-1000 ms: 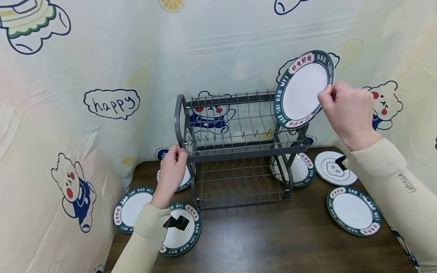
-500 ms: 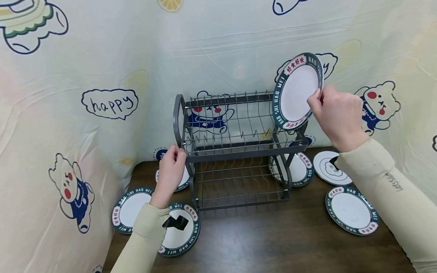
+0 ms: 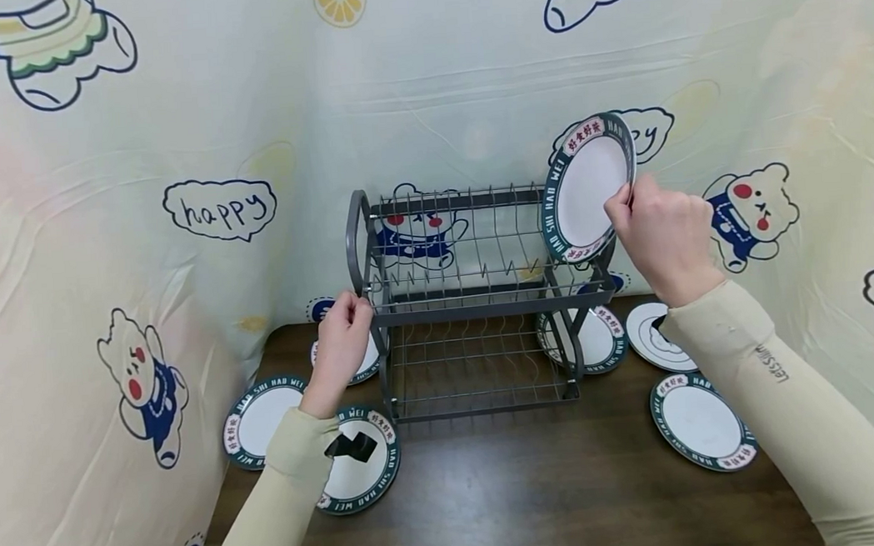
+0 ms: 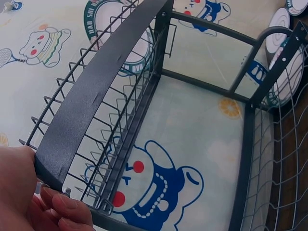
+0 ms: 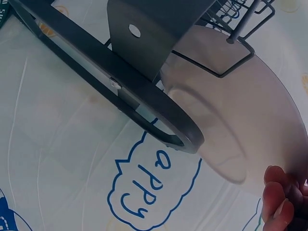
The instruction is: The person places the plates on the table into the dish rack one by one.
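A white plate with a green lettered rim stands tilted at the right end of the dish rack's upper tier. My right hand pinches its right edge between thumb and curled fingers. In the right wrist view the plate's pale underside shows behind the rack's wire. At the opposite end, my left hand grips the front left corner of the dark two-tier dish rack. Fingers of the left hand curl under the grey front bar in the left wrist view.
Several matching plates lie on the brown table: a left one, a front-left one partly behind the sleeve, and a right one. An upside-down plate lies behind the right forearm. Printed cloth hangs behind the rack.
My right hand has moved left with the plate, and the plate has turned more edge-on and dropped slightly at the rack's right end. My left hand stays at the rack corner.
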Motion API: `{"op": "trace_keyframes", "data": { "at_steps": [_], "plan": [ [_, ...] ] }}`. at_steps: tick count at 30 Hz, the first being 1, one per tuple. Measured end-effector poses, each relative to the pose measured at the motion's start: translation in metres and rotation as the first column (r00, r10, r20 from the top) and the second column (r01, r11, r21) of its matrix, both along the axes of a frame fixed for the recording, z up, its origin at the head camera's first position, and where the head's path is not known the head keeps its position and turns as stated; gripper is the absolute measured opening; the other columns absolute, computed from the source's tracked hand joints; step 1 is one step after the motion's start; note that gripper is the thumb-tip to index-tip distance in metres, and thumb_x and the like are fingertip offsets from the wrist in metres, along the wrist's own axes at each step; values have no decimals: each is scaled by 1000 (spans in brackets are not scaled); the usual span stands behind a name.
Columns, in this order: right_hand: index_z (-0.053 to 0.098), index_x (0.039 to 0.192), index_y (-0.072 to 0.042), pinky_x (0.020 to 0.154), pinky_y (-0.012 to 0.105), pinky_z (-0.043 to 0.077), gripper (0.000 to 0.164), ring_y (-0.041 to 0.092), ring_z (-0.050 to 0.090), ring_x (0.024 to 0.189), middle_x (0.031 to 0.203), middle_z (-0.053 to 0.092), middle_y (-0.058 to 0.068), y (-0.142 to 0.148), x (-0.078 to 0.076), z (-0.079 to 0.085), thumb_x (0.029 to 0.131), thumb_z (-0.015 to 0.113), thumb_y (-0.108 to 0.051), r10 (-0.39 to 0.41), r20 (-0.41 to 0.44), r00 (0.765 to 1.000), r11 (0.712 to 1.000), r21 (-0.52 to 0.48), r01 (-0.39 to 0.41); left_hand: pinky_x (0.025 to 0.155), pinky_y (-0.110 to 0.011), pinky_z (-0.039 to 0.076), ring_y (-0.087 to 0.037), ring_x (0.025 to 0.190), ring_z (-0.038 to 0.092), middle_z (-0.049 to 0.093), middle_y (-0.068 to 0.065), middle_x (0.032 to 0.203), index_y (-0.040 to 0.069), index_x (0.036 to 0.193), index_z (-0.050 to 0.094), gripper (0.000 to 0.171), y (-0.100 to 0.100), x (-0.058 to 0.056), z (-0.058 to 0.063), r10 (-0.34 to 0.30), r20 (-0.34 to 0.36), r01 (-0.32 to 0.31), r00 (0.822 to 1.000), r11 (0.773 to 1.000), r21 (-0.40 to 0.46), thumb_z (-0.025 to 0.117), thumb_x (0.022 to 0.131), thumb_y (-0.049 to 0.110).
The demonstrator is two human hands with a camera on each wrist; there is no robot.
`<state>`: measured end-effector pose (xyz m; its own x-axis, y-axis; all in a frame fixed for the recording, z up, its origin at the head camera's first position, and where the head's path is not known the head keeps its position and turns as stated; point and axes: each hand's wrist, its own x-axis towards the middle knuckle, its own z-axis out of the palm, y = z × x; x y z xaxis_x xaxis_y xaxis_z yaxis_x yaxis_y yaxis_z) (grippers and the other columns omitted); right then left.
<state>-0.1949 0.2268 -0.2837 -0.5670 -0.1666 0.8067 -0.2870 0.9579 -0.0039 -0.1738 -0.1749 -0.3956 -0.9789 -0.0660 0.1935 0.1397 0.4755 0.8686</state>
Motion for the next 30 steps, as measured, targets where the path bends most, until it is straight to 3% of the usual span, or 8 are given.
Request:
{"op": "trace_keyframes", "data": {
  "at_steps": [19, 30],
  "plan": [
    [45, 68, 0, 41, 34, 22, 34, 28, 35, 35, 47, 38, 9, -4, -3, -3, 100, 47, -8, 11, -3, 1000, 1000, -1, -11, 55, -28, 37, -25, 68, 47, 47, -9, 80, 5, 96, 55, 22, 0, 0, 1, 3, 7, -3, 1000, 1000, 8, 43, 107, 20],
    [50, 73, 0, 42, 34, 26, 36, 28, 39, 38, 54, 50, 15, 1, -2, -6, 105, 46, -14, 60, 45, 997, 995, -83, -56, 55, -28, 37, -25, 68, 48, 48, -9, 80, 4, 96, 56, 23, 1, 1, 1, 8, 6, -8, 1000, 1000, 11, 43, 107, 20]
  ]
}}
